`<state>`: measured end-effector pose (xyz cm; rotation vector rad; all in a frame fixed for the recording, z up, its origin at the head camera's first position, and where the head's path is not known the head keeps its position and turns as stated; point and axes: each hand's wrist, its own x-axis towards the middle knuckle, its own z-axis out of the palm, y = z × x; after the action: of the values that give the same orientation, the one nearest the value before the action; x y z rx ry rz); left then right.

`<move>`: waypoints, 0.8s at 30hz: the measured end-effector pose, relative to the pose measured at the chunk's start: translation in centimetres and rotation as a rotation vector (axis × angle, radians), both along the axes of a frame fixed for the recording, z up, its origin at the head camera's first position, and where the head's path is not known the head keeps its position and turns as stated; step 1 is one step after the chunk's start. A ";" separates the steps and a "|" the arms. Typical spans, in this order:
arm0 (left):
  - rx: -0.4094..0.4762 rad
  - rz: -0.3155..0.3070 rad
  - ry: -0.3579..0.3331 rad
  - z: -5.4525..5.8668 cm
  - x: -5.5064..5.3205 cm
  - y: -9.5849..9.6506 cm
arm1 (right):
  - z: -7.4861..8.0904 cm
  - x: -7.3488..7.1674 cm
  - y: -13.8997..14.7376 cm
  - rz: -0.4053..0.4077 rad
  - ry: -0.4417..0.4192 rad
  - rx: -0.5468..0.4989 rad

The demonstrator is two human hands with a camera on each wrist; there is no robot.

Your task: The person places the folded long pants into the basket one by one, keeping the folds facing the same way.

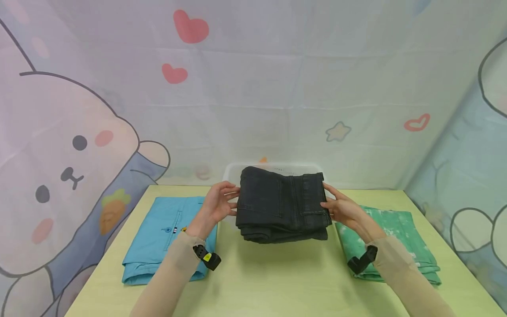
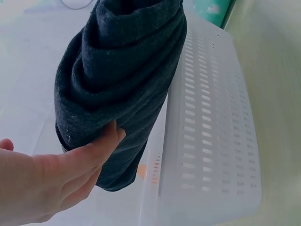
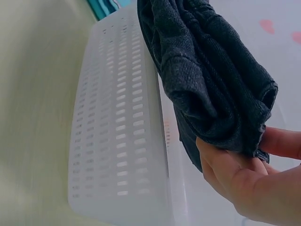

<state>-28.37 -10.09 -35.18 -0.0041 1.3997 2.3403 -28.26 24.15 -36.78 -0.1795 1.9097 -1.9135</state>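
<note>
A folded pair of black jeans is held up over the table between both hands. At its left end my left hand holds the bundle, and in the left wrist view its fingers reach under the rolled folds. The right hand grips the opposite end; in the right wrist view the thumb lies on one side of the cloth and the fingers underneath. Behind and below the jeans is a white perforated plastic basket, largely hidden by them in the head view.
Folded blue trousers lie on the left of the pale yellow table. On the right lies a folded green patterned garment, partly behind the right forearm. A cartoon-printed curtain stands right behind the table.
</note>
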 end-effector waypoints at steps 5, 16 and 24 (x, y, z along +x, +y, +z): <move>-0.021 -0.007 -0.012 0.0 -0.4 -0.1 | 0.2 -0.3 0.0 0.005 -0.006 0.001; 0.076 -0.157 0.087 -10.0 -10.6 -3.0 | 0.4 -1.1 0.3 0.048 0.002 0.043; 0.103 -0.189 0.045 -15.7 -18.0 -4.3 | 0.7 -1.7 0.2 0.055 0.002 0.059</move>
<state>-46.36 -14.40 -50.88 0.2028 1.2402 2.2643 -29.99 24.33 -36.11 -0.2135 1.9399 -1.8193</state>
